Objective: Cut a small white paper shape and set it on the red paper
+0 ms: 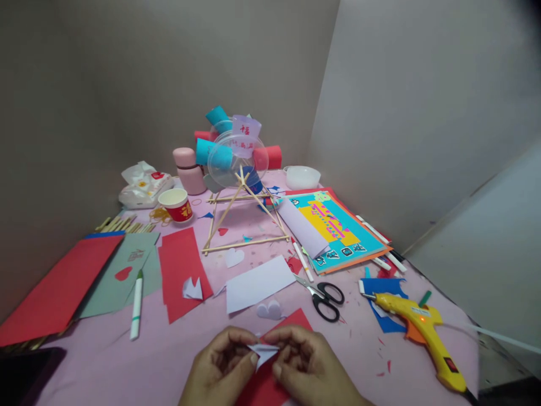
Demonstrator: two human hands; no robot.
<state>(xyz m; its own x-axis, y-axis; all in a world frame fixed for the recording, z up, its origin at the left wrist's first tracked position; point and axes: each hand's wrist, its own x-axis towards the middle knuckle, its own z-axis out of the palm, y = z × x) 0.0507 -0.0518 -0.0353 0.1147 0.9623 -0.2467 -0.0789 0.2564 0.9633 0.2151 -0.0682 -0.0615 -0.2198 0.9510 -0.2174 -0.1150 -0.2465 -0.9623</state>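
Folding work was in hand at the near edge of the counter (127, 366), which was covered in pink. Both hands met over a small white paper piece (262, 353): the left hand (220, 366) pinched its left end with fingertips, and the right hand (306, 366) pinched its right end, both clenched on it. The piece sat just above a red paper sheet (270, 383) lying under the hands. By judgement, the step was creasing or shaping the small piece, partway done; the next move would call for a firm, even pinch along the fold without tearing the thin paper. Scissors (323, 296) lay near, to the right beyond the hands, and a yellow glue gun (422, 330) lay further right. A white heart cut-out (270, 309) lay just beyond the red sheet.
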